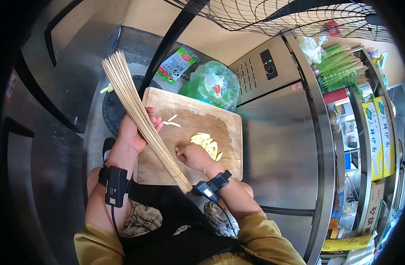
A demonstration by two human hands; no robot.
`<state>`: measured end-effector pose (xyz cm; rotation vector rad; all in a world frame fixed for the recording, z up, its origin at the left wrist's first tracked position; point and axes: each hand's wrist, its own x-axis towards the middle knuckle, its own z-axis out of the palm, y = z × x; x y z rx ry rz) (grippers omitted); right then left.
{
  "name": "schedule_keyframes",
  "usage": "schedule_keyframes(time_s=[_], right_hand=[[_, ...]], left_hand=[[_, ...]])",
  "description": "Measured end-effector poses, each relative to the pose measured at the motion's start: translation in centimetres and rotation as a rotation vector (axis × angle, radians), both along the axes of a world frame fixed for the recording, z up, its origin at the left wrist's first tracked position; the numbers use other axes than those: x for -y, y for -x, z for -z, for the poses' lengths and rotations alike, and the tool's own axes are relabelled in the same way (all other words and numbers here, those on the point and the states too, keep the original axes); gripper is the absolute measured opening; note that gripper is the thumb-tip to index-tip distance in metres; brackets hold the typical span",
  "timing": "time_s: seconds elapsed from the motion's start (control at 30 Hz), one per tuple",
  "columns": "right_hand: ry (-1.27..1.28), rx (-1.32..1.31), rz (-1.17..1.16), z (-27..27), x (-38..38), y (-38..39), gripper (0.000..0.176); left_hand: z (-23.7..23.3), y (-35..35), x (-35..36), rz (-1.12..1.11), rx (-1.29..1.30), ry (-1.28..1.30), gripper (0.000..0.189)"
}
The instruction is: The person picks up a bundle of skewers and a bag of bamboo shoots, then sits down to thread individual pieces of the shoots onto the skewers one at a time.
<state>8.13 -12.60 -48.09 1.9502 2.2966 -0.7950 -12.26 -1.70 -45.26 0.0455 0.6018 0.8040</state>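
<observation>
My left hand (pixel 132 132) is closed round a thick bundle of bamboo skewers (pixel 131 95). The bundle slants over the left side of a wooden cutting board (pixel 231 170), its fanned end up and left, its narrow end toward my lap. On the board my right hand (pixel 194 157) has its fingers curled together, and a small pale bit shows at the fingertips, too small to name. Just beyond that hand lies a pile of pale yellow cut strips (pixel 208 144). A few loose strips (pixel 172 123) rest near my left fingers.
Behind the board sit a green plastic bag (pixel 213 84) and a green-and-white packet (pixel 176 64). A steel cabinet (pixel 280 145) stands close on the right, with loaded shelves (pixel 366 145) beyond. A wire fan guard (pixel 291 17) hangs overhead. Left of the board is a dark round object (pixel 112 110).
</observation>
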Motion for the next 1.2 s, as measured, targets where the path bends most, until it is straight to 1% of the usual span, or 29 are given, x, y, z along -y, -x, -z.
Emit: schedule_keyframes(time_s=[0.03,0.13,0.23,0.27,0.33,0.43,0.47,0.5,0.53,0.57,0.6,0.63,0.67,0.7,0.73,0.77,0.8,0.83,0.9,0.93,1.03,1.07,1.17,1.2], right_hand=[[-0.044,-0.006,0.048,0.0,-0.3,0.4,0.007],[-0.209,-0.089,0.052,-1.4,-1.6,1.7,0.020],[-0.367,-0.150,0.039,-0.9,-2.0,0.9,0.029],[-0.245,-0.308,0.134,-0.9,-1.5,0.4,0.030],[0.001,-0.632,0.311,-2.7,-0.1,-0.2,0.033],[0.116,-0.800,0.401,-6.8,2.6,-0.5,0.039],[0.092,-0.807,0.393,-7.9,3.3,-0.7,0.041],[0.070,-0.813,0.388,-8.9,4.2,-1.0,0.043],[0.052,-0.818,0.382,-9.8,5.2,-1.3,0.045],[0.034,-0.757,0.389,-11.0,6.1,-1.3,0.047],[0.016,-0.696,0.394,-12.2,6.9,-1.1,0.049],[-0.002,-0.633,0.396,-13.0,7.6,-1.3,0.051],[-0.025,-0.559,0.395,-12.9,8.3,-1.9,0.060],[0.032,-0.614,0.392,-13.1,9.1,-2.2,0.059],[0.090,-0.668,0.386,-13.3,9.9,-2.6,0.058],[0.150,-0.720,0.381,-13.3,10.7,-3.0,0.057],[0.177,-0.821,0.417,-13.0,11.6,-3.7,0.055],[0.173,-0.877,0.455,-12.5,12.2,-4.1,0.055],[0.165,-0.995,0.533,-11.4,13.2,-5.0,0.054],[0.169,-1.080,0.582,-10.2,13.2,-5.4,0.051],[0.154,-1.243,0.672,-8.2,12.4,-6.1,0.044],[0.159,-1.296,0.655,-7.3,12.1,-6.4,0.043],[0.168,-1.435,0.623,-5.3,11.7,-7.6,0.042],[0.197,-1.481,0.741,-6.0,12.1,-7.7,0.038]], left_hand=[[0.1,0.0,0.0,0.000,-0.005,-0.004,0.027],[0.2,-0.1,0.0,0.008,-0.025,-0.010,0.026],[0.0,-0.4,0.1,0.030,-0.026,0.007,0.025],[0.3,-0.6,0.3,0.038,-0.010,0.024,0.025],[0.7,-1.2,0.9,0.069,0.036,0.032,0.024],[1.4,-3.0,4.0,0.149,0.135,0.039,0.023],[1.3,-3.9,5.5,0.137,0.044,0.091,0.022],[2.1,-5.0,6.9,0.168,0.081,0.176,0.020],[1.3,-5.9,8.5,0.201,0.062,0.152,0.022],[0.3,-6.9,10.3,0.225,0.011,0.134,0.017],[-1.4,-7.9,12.1,0.237,0.058,0.112,0.017],[-2.0,-9.0,13.6,0.281,0.113,0.114,0.017],[-0.5,-10.6,15.0,0.274,0.248,0.044,0.018],[-0.8,-11.3,16.6,0.293,0.223,0.031,0.020],[-1.8,-11.6,18.1,0.333,0.144,0.049,0.023],[-1.7,-12.0,19.1,0.371,0.139,0.004,0.026],[-2.1,-12.1,20.0,0.418,0.096,0.017,0.026],[-2.5,-12.2,20.8,0.465,0.052,0.031,0.026],[-1.7,-12.7,21.8,0.504,-0.047,0.046,0.026],[-1.2,-12.9,22.2,0.524,-0.101,0.057,0.026],[-0.3,-13.3,23.2,0.539,-0.091,0.043,0.024],[-0.2,-13.4,23.4,0.546,-0.128,0.013,0.024],[1.0,-14.2,23.2,0.541,-0.147,0.033,0.023],[0.9,-14.4,23.3,0.529,-0.219,0.034,0.022]])
